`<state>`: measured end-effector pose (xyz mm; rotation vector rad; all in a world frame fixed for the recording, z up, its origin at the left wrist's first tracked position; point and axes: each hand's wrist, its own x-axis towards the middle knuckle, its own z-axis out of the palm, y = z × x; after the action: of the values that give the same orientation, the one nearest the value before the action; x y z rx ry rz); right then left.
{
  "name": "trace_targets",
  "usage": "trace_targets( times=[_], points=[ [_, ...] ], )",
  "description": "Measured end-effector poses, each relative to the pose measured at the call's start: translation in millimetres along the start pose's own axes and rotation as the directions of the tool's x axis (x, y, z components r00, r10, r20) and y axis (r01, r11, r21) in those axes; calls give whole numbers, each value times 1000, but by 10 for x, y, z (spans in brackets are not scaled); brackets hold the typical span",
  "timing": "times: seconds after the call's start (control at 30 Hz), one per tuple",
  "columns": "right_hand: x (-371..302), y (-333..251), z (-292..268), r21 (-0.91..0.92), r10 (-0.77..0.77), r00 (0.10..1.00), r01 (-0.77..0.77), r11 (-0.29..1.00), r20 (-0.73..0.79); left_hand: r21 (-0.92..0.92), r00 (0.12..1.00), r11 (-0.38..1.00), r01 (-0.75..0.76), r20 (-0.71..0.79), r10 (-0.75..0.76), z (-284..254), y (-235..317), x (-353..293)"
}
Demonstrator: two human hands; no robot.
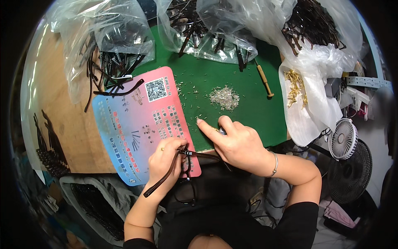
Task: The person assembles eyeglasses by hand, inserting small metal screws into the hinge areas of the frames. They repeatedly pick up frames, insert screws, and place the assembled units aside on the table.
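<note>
I have the left hand (163, 159) closed on a dark, glossy plastic eyeglass frame (187, 152), its fingertips pinched near a hinge. The frame sits between the 2 hands at the near edge of the wooden table (81, 145), its rims hanging below them. 1 side arm runs down across the left wrist; the other reaches toward the right hand (242, 143) and passes partly out of sight beneath it.

On the right hand I see the index finger stretched onto the green mat (248, 112), its tip among a few strays from the small, silver, screw-like metal pieces (224, 98); whether it touches 1, I cannot tell. The other fingers are curled, with a glint of something under them, but I cannot make out if they grip it.

I judge this frame to be partway done: both side arms are at the front, though I cannot see whether either hinge is fastened.

Plenty seems left. Just ahead of the right hand lies the main silver heap; farther out and rightward, a slim tan-handled screwdriver (264, 81) lies unused. Beyond both hands, clear plastic bags (228, 25) hold many more dark, slender pieces. A dark bundle (52, 153) rests well left of the left hand; finished or not, I cannot say.
</note>
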<state>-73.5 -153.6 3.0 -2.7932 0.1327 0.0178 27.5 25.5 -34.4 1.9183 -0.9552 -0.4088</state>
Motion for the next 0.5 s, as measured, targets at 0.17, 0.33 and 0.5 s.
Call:
trace_targets(
  times=[0.17, 0.33, 0.5],
  points=[
    [13, 81, 7, 131, -42, 999, 39, 991, 20, -32, 994, 999, 36, 101, -33, -77, -23, 42],
    [-32, 37, -28, 462, -129, 981, 50, 885, 141, -105, 986, 994, 41, 168, -23, -102, -49, 93],
    [-1, 26, 137, 530, -153, 985, 89, 843, 79, -34, 991, 999, 28, 129, -23, -70, -54, 66]
  ],
)
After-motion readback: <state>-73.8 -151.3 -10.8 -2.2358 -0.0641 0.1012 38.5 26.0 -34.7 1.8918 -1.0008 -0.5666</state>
